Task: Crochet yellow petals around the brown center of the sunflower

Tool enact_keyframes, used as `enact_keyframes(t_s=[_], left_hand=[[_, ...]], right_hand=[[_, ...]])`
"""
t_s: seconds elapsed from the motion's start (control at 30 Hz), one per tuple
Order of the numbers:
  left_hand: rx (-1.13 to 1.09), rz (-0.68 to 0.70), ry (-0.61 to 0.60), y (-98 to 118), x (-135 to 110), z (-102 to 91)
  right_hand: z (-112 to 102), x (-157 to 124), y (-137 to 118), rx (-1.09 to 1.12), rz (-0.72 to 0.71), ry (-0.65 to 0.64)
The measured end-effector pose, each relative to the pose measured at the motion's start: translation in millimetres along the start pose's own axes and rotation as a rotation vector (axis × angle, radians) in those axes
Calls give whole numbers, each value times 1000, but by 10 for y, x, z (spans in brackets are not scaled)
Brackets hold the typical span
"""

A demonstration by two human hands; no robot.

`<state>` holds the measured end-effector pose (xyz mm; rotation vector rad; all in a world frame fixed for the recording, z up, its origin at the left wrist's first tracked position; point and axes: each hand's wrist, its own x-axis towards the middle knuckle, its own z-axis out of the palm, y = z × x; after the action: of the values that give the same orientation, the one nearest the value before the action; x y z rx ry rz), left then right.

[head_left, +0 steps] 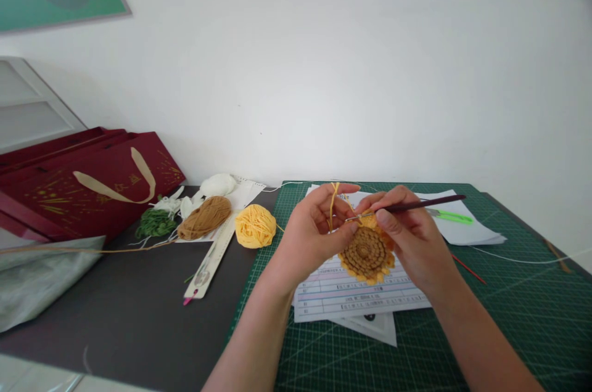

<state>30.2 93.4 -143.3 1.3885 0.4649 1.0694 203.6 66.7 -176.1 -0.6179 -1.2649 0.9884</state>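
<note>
Between my hands is a round crochet piece (365, 247), brown in the middle with a yellow scalloped edge. My left hand (321, 222) pinches its upper left rim, and yellow yarn loops over the raised index finger. In my right hand (407, 225) is a crochet hook (425, 203) with a dark handle, its metal tip pointing left at the top edge of the piece. Whether the tip is inside a stitch is too small to tell. A yellow yarn ball (255, 226) lies left of my hands.
Printed sheets (361, 299) lie beneath my hands on a green cutting mat (314, 361). To the left are brown yarn (205, 218), green yarn (156, 222), a ruler (210, 262) and red gift bags (92, 182). Green-handled scissors (451, 216) rest on papers at right.
</note>
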Motion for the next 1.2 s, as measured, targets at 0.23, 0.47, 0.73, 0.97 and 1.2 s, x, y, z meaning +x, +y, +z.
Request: enact_keyframes(t_s=[0.23, 0.47, 0.73, 0.97, 1.2], left_hand=[[-25, 1, 52, -18, 12, 9], [-80, 0, 75, -41, 9, -17], [-110, -8, 90, -70, -12, 29], [-112, -13, 121, -55, -12, 69], [-84, 1, 152, 1, -43, 90]], right_hand=[[-14, 5, -12, -69, -35, -11], [-35, 25, 1, -202, -175, -1], [55, -4, 38, -171, -236, 74], [45, -17, 29, -107, -232, 86], [39, -25, 24, -13, -156, 95]])
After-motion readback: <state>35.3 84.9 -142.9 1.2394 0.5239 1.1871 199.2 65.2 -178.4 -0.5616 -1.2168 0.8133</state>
